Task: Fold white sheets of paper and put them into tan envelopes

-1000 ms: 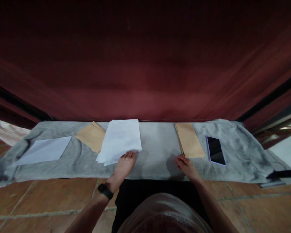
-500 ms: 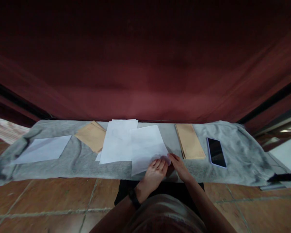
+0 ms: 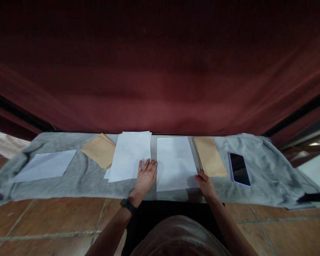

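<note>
A white sheet of paper (image 3: 176,160) lies flat in front of me, squared to the cloth's front edge. My right hand (image 3: 205,184) has thumb and fingers closed on its lower right edge. My left hand (image 3: 146,176), fingers extended and slightly apart, rests across the lower right corner of a stack of white paper (image 3: 129,156). Its fingertips come close to the left edge of the single sheet, and whether they touch that edge I cannot tell. A dark watch is on my left wrist.
Brown envelopes (image 3: 100,151) lie fanned at the left, beside another white sheet (image 3: 45,165). A pile of brown envelopes (image 3: 211,156) and a phone (image 3: 239,169) lie to the right. Grey cloth (image 3: 90,185) covers the surface, with a dark red fabric wall (image 3: 160,113) behind.
The single sheet has shifted right, off the stack, and turned straight. My left hand has moved left from its lower corner onto the stack; my right hand has moved right and slightly down.
</note>
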Demonstrator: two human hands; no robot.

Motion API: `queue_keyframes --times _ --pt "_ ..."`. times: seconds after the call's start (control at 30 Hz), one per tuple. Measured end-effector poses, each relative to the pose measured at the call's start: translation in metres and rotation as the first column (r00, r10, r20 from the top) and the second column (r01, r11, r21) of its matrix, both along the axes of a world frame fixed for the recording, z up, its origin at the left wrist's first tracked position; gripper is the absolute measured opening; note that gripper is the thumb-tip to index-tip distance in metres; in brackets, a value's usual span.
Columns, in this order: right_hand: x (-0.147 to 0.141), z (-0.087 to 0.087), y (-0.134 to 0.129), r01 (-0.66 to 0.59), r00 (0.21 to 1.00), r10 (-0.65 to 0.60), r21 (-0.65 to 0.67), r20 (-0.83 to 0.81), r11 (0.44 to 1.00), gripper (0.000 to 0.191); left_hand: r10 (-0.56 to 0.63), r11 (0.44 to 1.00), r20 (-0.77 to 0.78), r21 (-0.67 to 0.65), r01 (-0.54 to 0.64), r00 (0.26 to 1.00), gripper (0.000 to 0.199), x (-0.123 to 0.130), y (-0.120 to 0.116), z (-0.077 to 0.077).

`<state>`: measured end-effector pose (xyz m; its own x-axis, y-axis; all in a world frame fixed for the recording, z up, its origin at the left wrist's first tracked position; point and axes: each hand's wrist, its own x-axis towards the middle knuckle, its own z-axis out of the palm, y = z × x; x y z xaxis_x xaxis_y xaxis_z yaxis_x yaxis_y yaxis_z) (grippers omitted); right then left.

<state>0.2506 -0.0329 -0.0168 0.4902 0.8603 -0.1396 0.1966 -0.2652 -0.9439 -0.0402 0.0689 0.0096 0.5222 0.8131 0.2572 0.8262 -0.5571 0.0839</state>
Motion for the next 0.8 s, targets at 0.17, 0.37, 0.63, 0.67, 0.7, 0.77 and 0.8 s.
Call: queue_keyframes --times 0.17,0.37,0.63,0.67,0.7,0.77,0.8 --pt "-0.006 0.002 0.003 -0.078 0.997 0.079 -0.016 0.016 0.997 0.039 -0.012 0.999 -0.088 0.032 0.014 0.996 0.036 -0.014 -0.005 0.0" --pt "-0.007 0.006 0.007 -0.139 0.984 0.141 -0.025 0.109 0.99 0.031 0.039 0.999 -0.004 0.036 -0.038 0.999 0.036 -0.018 -0.009 0.002" --pt "-0.009 0.006 -0.002 -0.13 0.867 0.211 -0.205 0.45 0.97 0.039 -0.188 0.98 0.148 -0.039 0.196 0.971 0.05 0.037 -0.035 -0.006" --pt "-0.009 0.007 -0.004 -0.107 0.817 0.199 -0.197 0.541 0.975 0.04 -0.216 0.974 0.125 -0.047 0.223 0.968 0.051 0.045 -0.039 -0.008" --pt "-0.011 0.008 -0.006 -0.089 0.761 0.179 -0.172 0.624 0.981 0.041 -0.233 0.97 0.105 -0.053 0.239 0.967 0.053 0.052 -0.043 -0.01" --pt "-0.018 0.011 -0.007 -0.112 0.661 0.145 -0.095 0.736 0.989 0.043 -0.247 0.967 0.08 -0.051 0.251 0.966 0.055 0.064 -0.048 -0.016" --pt "-0.025 0.012 -0.005 -0.162 0.631 0.146 -0.055 0.762 0.985 0.044 -0.251 0.966 0.074 -0.047 0.255 0.965 0.056 0.069 -0.05 -0.02"
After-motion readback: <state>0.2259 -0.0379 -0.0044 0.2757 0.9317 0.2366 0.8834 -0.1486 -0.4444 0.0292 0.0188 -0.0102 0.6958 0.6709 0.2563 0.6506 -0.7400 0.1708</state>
